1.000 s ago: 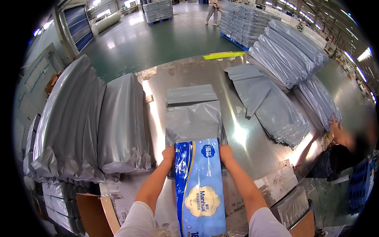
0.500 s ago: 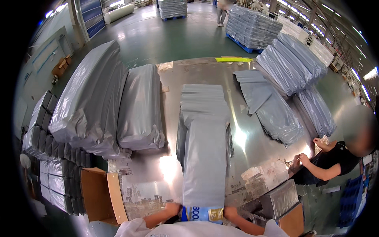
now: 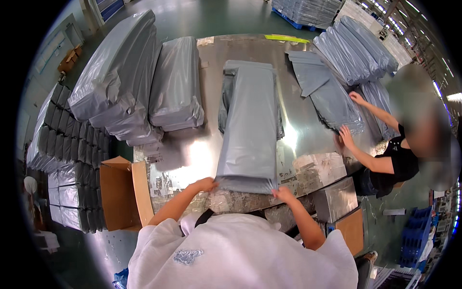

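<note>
Metal surface [image 3: 211, 67] carries the long grey plastic bag [image 3: 250, 120] at its middle, lengthwise, atop other grey bags [image 3: 226, 103], its near end [image 3: 245, 184] by the person's edge. Left hand [image 3: 207, 184] pinches that end's left corner, right hand [image 3: 282, 192] the right one. My read: even tension on both corners, end held square, no yanking; film looks thin, so uneven pull likely skews or tears it.

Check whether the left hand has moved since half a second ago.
Yes: the left hand has moved forward, away from the body, nearer the far yellow-green strip.
</note>
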Tool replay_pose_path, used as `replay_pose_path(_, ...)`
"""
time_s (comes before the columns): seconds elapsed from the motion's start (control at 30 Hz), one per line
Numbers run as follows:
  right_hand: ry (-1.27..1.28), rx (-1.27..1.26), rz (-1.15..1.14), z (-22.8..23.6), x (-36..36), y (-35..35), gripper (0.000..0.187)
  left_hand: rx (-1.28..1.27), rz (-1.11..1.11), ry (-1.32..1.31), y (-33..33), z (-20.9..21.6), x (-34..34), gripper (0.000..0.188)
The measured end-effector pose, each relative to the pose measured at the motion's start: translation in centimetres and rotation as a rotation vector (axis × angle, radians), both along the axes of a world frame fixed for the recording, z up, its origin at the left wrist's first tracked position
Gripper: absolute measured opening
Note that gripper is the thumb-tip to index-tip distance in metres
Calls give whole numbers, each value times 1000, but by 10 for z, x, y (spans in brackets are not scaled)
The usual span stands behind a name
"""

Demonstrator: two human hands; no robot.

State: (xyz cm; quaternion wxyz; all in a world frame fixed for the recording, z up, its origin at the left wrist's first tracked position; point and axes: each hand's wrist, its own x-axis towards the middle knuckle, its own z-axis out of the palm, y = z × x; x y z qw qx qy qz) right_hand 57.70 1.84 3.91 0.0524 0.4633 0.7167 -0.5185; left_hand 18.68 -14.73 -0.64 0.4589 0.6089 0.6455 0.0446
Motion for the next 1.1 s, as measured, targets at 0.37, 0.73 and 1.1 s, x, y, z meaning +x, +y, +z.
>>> replay_pose_path(0.37, 73, -13, -217, -24, 9, -53, 38, 181, 179, -63, -27, 76, 97, 28)
replay_pose_path(0.73, 215, -145, -256, 6, 0, -77, 32, 139, -5, 315, 106, -1, 153, 31)
replay_pose_path(1.1, 425, -248, -269, -15, -7, -88, 22, 352, -59, -180, 60, 57, 191, 30)
